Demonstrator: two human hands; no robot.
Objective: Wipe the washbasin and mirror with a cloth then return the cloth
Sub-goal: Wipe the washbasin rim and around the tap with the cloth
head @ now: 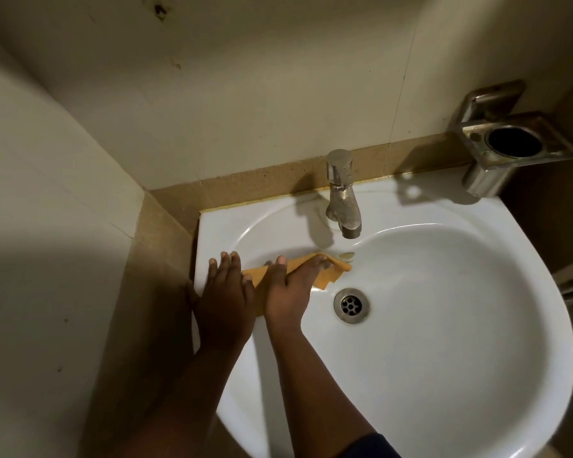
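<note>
A white washbasin fills the right and lower part of the head view. An orange cloth lies flat on its inner left slope, just left of the drain. My right hand presses down on the cloth with fingers spread over it. My left hand rests flat on the basin's left rim, fingers apart, touching the cloth's left end. Part of the cloth is hidden under my right hand. No mirror is in view.
A steel tap stands at the basin's back rim. A metal holder with a cup ring is fixed to the wall at the right. Tiled walls close in at the left and back, with a brown ledge around the basin.
</note>
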